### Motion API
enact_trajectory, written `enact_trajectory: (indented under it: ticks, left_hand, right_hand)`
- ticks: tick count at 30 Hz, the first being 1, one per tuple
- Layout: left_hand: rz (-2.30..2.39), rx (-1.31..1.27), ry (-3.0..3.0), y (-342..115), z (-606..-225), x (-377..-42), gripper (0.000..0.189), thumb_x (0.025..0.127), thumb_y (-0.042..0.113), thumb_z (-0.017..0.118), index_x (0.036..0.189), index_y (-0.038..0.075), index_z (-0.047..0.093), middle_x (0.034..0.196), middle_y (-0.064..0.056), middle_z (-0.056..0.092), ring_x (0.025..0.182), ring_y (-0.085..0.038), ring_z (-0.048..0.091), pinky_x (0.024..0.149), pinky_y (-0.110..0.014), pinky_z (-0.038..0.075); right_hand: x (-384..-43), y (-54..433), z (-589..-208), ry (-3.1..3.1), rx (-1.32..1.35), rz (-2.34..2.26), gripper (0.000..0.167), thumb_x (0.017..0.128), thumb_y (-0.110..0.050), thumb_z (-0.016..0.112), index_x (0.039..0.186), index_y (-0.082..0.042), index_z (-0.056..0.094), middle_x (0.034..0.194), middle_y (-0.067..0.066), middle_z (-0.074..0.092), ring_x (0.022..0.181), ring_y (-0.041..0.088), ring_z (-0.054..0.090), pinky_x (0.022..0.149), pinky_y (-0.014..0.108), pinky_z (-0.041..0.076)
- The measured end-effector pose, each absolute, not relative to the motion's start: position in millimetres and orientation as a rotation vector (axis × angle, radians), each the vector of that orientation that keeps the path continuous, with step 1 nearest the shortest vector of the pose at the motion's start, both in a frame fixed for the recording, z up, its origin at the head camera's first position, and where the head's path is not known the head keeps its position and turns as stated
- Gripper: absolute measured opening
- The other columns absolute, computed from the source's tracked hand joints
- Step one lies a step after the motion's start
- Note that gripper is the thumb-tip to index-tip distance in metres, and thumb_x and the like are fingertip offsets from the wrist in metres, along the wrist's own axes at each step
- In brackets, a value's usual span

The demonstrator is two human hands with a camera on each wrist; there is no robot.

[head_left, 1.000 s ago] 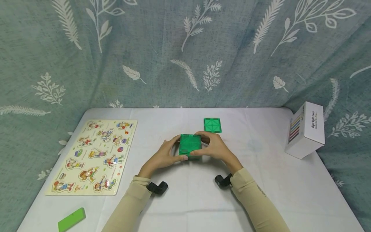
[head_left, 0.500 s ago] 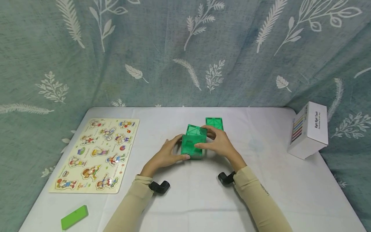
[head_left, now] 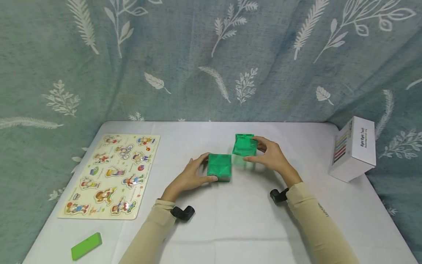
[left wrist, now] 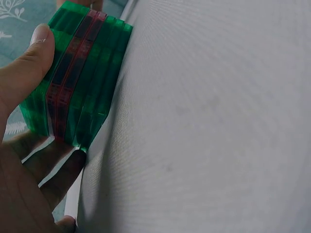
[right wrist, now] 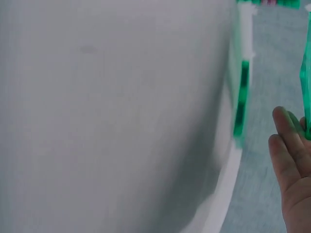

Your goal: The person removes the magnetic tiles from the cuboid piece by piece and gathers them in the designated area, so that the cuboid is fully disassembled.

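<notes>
My left hand (head_left: 188, 176) grips a stack of green square magnetic tiles (head_left: 219, 167), thumb at the near side and fingers round the far left. In the left wrist view the stack (left wrist: 92, 73) shows reddish layers between green ones. My right hand (head_left: 273, 157) pinches a single see-through green tile (head_left: 244, 147) up off the table, to the right of and behind the stack. Another green tile (right wrist: 241, 99) lies flat on the table; the lifted tile overlaps it in the head view. At the right wrist view's edge, the lifted tile (right wrist: 306, 77) shows only partly.
A picture puzzle board (head_left: 108, 176) lies on the left of the white-covered table (head_left: 230, 227). A light green block (head_left: 86, 246) is at the front left. At the right edge stands a white box (head_left: 354, 148). A leaf-patterned cloth (head_left: 184, 55) hangs behind.
My right hand has slid a green tile off the top of the stack and carried it right and back, over the lone tile. My left hand has stayed on the stack.
</notes>
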State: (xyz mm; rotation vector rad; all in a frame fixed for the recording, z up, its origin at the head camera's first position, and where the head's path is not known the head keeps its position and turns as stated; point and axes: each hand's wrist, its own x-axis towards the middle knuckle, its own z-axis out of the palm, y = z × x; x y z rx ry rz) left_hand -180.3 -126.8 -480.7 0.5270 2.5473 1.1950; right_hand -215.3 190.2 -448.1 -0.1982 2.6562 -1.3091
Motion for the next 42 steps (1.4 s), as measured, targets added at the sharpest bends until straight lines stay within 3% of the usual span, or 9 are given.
enact_trajectory:
  ticks: [22, 33, 42]
  left_hand:
    - [1.169, 0.486, 2.529, -126, -480, -176, 0.097, 0.084, 0.049, 0.079, 0.160, 0.018, 0.026, 0.161, -0.007, 0.039, 0.156, -0.029, 0.024, 0.132, -0.052, -0.002]
    - [1.177, 0.509, 2.528, -126, -479, -178, 0.097, 0.083, 0.049, 0.079, 0.160, 0.018, 0.027, 0.161, -0.006, 0.040, 0.156, -0.028, 0.024, 0.132, -0.052, -0.002]
    - [1.159, 0.453, 2.533, -126, -477, -177, 0.095, 0.083, 0.052, 0.078, 0.159, 0.024, 0.028, 0.165, -0.004, 0.034, 0.158, -0.034, 0.014, 0.130, -0.056, 0.000]
  right_hand:
    - [-237, 270, -460, 2.751, -0.123, -1.058, 0.101, 0.075, -0.049, 0.086, 0.154, -0.011, 0.037, 0.158, 0.022, 0.039, 0.139, 0.047, 0.045, 0.108, 0.061, 0.048]
    - [-253, 281, -450, 2.774, -0.196, -0.800, 0.099, 0.077, -0.044, 0.086, 0.154, -0.005, 0.038, 0.149, 0.029, 0.046, 0.131, 0.047, 0.051, 0.104, 0.061, 0.050]
    - [-269, 280, -436, 2.760, -0.360, -0.598, 0.094, 0.078, -0.035, 0.087, 0.149, 0.007, 0.041, 0.139, 0.032, 0.053, 0.124, 0.046, 0.054, 0.103, 0.061, 0.049]
